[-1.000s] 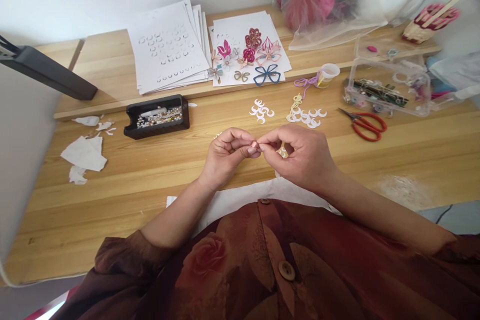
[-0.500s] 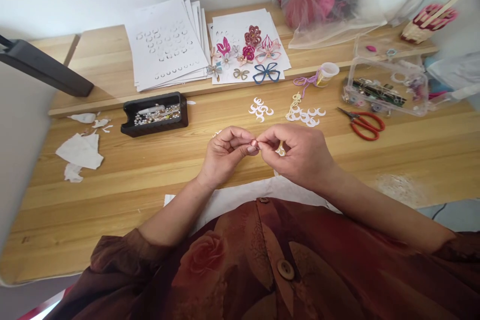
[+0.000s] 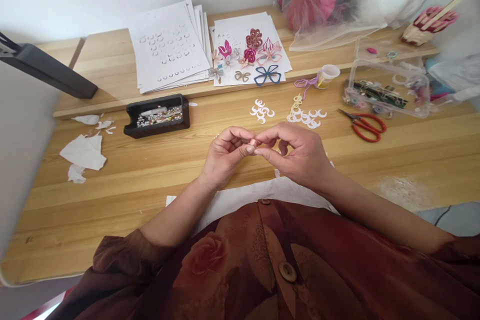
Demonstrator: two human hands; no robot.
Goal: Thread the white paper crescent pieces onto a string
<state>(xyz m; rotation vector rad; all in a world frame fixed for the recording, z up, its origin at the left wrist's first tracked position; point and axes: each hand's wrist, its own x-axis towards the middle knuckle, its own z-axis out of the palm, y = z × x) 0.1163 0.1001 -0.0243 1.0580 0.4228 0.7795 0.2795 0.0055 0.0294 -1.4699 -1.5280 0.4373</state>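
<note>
My left hand (image 3: 225,155) and my right hand (image 3: 298,152) meet above the wooden table (image 3: 150,175), both pinched on one small pinkish curled piece (image 3: 254,143) held between thumbs and fingertips. The piece is mostly hidden by my fingers. A white sheet (image 3: 243,197) lies at the table's near edge under my wrists. Small white paper crescents (image 3: 261,111) lie just beyond my hands, and more crescents (image 3: 307,117) lie to the right of those.
A black tray of beads (image 3: 157,116) sits left of centre. Red scissors (image 3: 365,125) and a clear plastic box (image 3: 386,92) lie right. On the raised shelf are stacked cut sheets (image 3: 168,47) and a sheet with coloured paper flowers (image 3: 251,52). Torn white scraps (image 3: 84,152) lie left.
My right hand's fingers shifted slightly on the small piece, the thumb and forefinger stretching over it. Both hands stay in the same place.
</note>
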